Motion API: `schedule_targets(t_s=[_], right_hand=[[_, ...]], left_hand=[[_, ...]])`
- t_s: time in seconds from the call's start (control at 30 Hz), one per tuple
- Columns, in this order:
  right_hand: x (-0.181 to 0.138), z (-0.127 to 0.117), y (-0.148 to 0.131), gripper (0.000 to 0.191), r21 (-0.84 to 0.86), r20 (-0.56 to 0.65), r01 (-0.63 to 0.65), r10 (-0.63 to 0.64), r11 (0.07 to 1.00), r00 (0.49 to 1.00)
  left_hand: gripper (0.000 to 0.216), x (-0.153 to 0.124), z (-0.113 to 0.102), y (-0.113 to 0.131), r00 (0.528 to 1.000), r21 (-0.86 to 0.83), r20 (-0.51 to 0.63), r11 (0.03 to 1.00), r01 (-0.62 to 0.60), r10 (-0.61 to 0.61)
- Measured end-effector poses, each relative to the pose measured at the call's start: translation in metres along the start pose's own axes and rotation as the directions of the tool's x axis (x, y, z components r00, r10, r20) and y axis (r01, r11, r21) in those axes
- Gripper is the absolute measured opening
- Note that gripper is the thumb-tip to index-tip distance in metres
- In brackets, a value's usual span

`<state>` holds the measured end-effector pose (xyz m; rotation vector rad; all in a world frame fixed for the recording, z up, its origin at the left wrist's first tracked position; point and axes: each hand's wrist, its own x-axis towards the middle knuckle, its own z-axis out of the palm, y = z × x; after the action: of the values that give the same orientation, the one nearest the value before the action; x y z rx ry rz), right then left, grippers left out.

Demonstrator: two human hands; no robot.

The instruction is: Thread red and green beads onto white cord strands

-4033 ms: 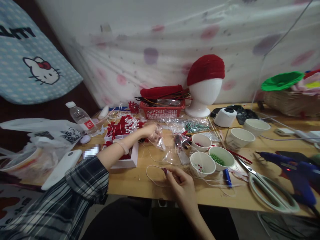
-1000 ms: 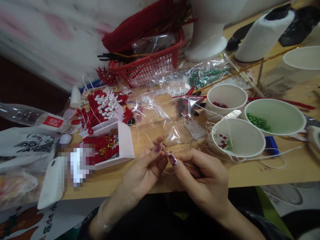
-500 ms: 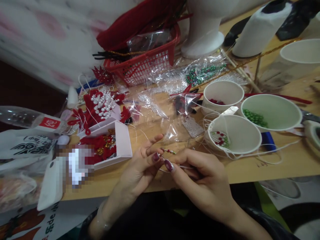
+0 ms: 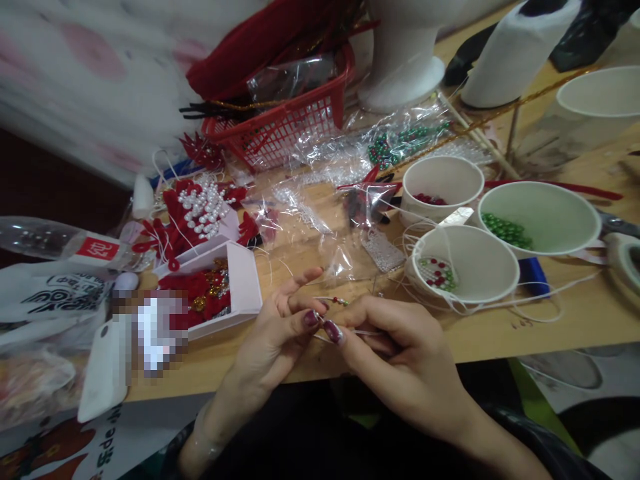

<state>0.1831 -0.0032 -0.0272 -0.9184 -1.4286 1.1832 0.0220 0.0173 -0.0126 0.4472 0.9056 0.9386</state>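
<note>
My left hand point(image 4: 283, 327) and my right hand point(image 4: 405, 353) meet above the table's front edge, thumb tips almost touching. Each is closed in a pinch on a thin beaded string point(image 4: 340, 301), which carries a few small red, green and pale beads. White thread trails under the fingers of my right hand. The exact spot where the fingertips hold the string is partly hidden. Just to the right stands a white paper cup point(image 4: 493, 267) with red, white and green beads point(image 4: 439, 275) inside.
Behind that cup are a cup with red beads point(image 4: 429, 199) and a wider bowl with green beads point(image 4: 505, 230). A blue spool-like piece point(image 4: 534, 277) lies beside loose thread. Plastic bags point(image 4: 305, 210), a red basket point(image 4: 280, 130), a white box point(image 4: 247, 280) and a phone point(image 4: 103, 370) surround the hands.
The camera view has shifted slightly. Both hands keep their pinch on the beaded string, with only small finger movement.
</note>
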Motion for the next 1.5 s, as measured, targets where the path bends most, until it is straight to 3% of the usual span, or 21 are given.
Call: schedule_targets(t_s=[0.17,0.4,0.47,0.6,0.9,1.07,1.27,1.5], right_hand=[[0.002,-0.001,-0.001,0.017,-0.016,-0.003,0.014,-0.014,1.0,1.0],[0.0,-0.005,-0.002,0.015,-0.052,0.042,-0.015,0.017,0.999,0.999],[0.0,-0.006,-0.001,0.016,-0.054,0.043,-0.015,0.018,0.998,0.999],[0.002,-0.006,0.004,0.018,-0.016,0.047,-0.014,0.015,1.0,0.999],[0.001,-0.004,0.007,0.02,-0.009,0.057,-0.017,0.018,1.0,0.998],[0.003,-0.003,0.006,0.019,-0.014,0.046,-0.03,0.031,0.999,0.998],[0.003,-0.003,0.005,0.02,0.05,0.054,-0.047,0.044,0.998,0.998],[0.0,0.005,0.006,0.016,0.215,0.075,-0.206,0.194,0.955,0.978]], left_hand=[[0.059,-0.001,0.002,0.002,1.0,0.053,0.001,0.998,-0.029,0.029],[0.06,-0.01,0.0,0.01,0.969,0.361,-0.046,0.908,-0.212,0.245],[0.058,-0.014,0.003,0.01,0.936,0.464,-0.048,0.838,-0.288,0.348],[0.055,-0.02,0.015,0.007,0.829,0.565,-0.084,0.711,-0.417,0.553],[0.061,-0.025,0.027,-0.002,0.714,0.56,-0.163,0.66,-0.501,0.681],[0.065,-0.024,0.014,-0.007,0.64,0.617,-0.047,0.526,-0.586,0.767],[0.063,-0.013,-0.004,-0.003,0.482,0.676,0.34,0.146,-0.723,0.807],[0.059,-0.013,-0.004,-0.004,0.378,0.699,0.415,-0.023,-0.715,0.828]])
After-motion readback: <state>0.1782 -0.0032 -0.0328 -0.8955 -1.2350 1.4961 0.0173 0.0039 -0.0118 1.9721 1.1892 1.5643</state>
